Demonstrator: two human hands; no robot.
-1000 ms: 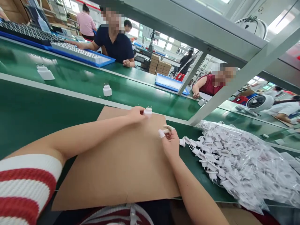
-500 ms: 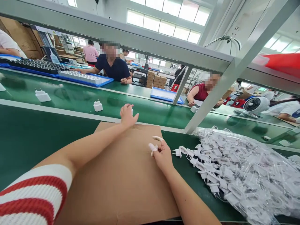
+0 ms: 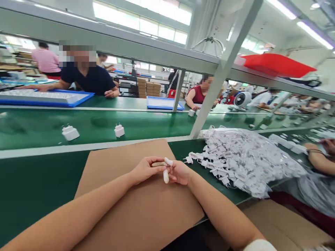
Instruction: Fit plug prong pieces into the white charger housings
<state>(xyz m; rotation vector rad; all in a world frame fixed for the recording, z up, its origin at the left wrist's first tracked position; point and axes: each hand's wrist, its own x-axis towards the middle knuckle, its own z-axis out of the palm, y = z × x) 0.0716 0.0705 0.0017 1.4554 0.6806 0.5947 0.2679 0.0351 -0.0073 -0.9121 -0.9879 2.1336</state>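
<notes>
My left hand (image 3: 146, 170) is over the cardboard sheet (image 3: 125, 209), thumb and fingers closed round a finger of my right hand that wears a pale finger cot (image 3: 158, 164). Fingertips of my right hand (image 3: 181, 172) are covered in white; its fingers are apart, and I see no part in them. Two white plug chargers (image 3: 70, 133) stand on the green belt beyond the cardboard, pins up. To the right of my hands, white plug pieces (image 3: 222, 164) spill from a clear plastic bag (image 3: 261, 157).
A grey frame post (image 3: 209, 94) rises at the belt's edge. Across the belt, a person in dark blue (image 3: 89, 78) sits by a blue tray (image 3: 81, 99), another in dark red (image 3: 197, 94) farther right. A red bin (image 3: 277, 64) rests on the overhead rail. A neighbour's arm (image 3: 321, 162) is at right.
My left hand has come back from a white charger on the belt to my right hand, leaving the charger there. The view has swung right.
</notes>
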